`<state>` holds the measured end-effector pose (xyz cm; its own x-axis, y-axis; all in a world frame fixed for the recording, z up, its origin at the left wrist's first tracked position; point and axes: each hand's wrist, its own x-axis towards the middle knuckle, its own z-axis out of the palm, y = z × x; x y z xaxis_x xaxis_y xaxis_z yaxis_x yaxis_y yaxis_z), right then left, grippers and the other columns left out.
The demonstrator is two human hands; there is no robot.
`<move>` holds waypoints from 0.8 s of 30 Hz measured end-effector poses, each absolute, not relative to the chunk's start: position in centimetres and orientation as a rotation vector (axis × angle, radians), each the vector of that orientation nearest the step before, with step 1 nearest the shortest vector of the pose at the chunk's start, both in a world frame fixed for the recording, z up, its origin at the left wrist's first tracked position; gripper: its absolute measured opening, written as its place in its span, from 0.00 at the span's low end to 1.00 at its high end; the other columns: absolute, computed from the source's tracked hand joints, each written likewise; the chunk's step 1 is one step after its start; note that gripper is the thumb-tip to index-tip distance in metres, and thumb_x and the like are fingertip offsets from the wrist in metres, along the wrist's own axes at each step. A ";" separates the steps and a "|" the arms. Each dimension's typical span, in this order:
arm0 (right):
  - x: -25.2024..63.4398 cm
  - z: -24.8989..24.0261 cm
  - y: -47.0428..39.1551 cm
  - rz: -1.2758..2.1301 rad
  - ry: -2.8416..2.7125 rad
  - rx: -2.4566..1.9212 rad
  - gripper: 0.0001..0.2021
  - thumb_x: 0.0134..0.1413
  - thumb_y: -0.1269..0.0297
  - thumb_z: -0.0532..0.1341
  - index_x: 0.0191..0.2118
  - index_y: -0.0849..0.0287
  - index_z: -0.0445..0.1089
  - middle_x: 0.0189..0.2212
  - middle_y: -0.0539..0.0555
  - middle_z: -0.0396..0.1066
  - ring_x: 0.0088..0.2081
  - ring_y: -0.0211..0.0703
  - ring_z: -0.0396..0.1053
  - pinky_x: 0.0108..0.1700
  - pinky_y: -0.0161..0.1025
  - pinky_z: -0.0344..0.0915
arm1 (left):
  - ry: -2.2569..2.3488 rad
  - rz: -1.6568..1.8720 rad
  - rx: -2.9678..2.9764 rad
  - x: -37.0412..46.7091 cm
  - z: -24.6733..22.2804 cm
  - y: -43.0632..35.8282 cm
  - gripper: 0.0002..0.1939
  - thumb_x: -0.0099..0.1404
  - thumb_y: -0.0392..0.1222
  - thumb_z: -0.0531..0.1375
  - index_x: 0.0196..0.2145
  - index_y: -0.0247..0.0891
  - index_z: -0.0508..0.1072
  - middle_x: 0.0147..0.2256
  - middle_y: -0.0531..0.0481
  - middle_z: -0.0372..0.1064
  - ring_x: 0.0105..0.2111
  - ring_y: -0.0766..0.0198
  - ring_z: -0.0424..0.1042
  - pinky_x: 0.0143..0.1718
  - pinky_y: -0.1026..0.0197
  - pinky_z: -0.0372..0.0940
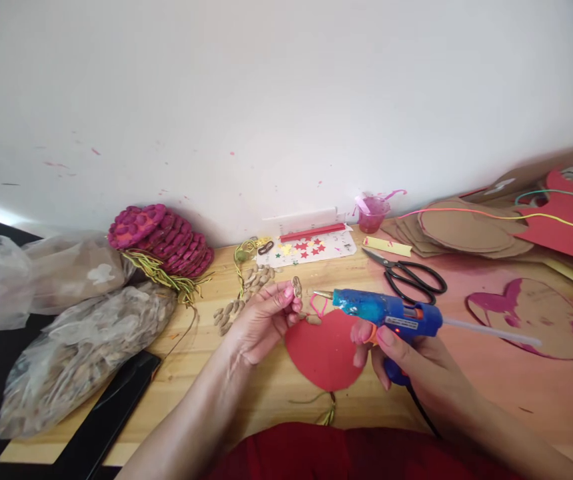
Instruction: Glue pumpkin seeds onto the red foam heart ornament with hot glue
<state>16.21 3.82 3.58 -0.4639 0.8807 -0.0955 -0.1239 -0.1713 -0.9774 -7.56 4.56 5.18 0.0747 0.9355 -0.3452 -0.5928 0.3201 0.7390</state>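
Between the fingertips of my left hand (265,319) is a small peanut shell (296,287), held up near the middle. My right hand (416,360) is wrapped round a blue glue gun (386,310), with fingers at its orange trigger. The gun's nozzle points left at the shell, a short gap apart, and a clear glue stick (491,331) sticks out of its back. Below both hands a red round card (324,353) lies on the wooden table, with a green cord (327,415) at its lower edge. Loose peanut shells (229,315) lie behind my left hand.
Black-handled scissors (411,275), a pink cup (372,213) and a sheet with stars (311,252) stand or lie near the wall. Left are stacked magenta pieces (166,240), a bag of shells (91,347) and a black phone-like object (109,410). Cardboard shapes (471,227) are at right.
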 end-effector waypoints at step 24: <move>16.4 2.7 3.6 1.545 -1.715 -0.998 0.16 0.65 0.51 0.56 0.32 0.57 0.70 0.28 0.52 0.74 0.22 0.34 0.64 0.22 0.32 0.62 | 0.846 1.249 0.532 -7.4 2.9 4.4 0.14 0.50 0.40 0.75 0.29 0.31 0.75 0.26 0.50 0.71 0.25 0.71 0.68 0.29 0.69 0.63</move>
